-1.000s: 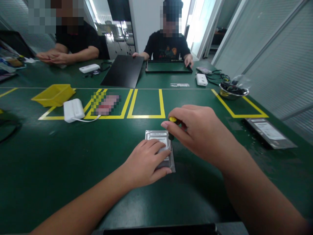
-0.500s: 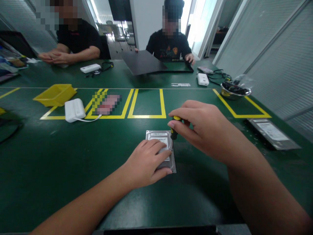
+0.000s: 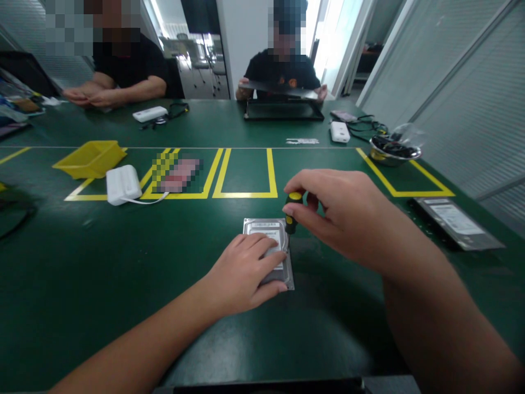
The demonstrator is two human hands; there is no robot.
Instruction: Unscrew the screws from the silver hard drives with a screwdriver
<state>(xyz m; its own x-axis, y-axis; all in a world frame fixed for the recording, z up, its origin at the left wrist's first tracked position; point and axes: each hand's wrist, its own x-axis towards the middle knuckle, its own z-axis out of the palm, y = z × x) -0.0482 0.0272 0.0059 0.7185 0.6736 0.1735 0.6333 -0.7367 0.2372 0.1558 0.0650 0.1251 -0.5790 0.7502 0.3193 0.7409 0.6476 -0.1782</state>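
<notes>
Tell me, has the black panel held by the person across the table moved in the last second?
Yes. The black panel lay left of the black frame on the table; now that person holds it up in both hands, above the frame.

Silver hard drive (image 3: 270, 230); yellow-black screwdriver (image 3: 292, 210); green table (image 3: 123, 262).

Electronics assembly workshop or lab inside an office building. Long green tabletop (image 3: 102, 273) marked with yellow tape boxes (image 3: 245, 194) as stations. Yellow parts bin (image 3: 88, 158), metal bowl (image 3: 391, 150) of small parts, hard drive (image 3: 268, 232), antistatic bag (image 3: 457, 221), white power packs (image 3: 123, 184) with cables. Two co-workers sit opposite, one handling a flat panel (image 3: 283, 109). Glass partitions with blinds (image 3: 459, 82) on the right.
</notes>
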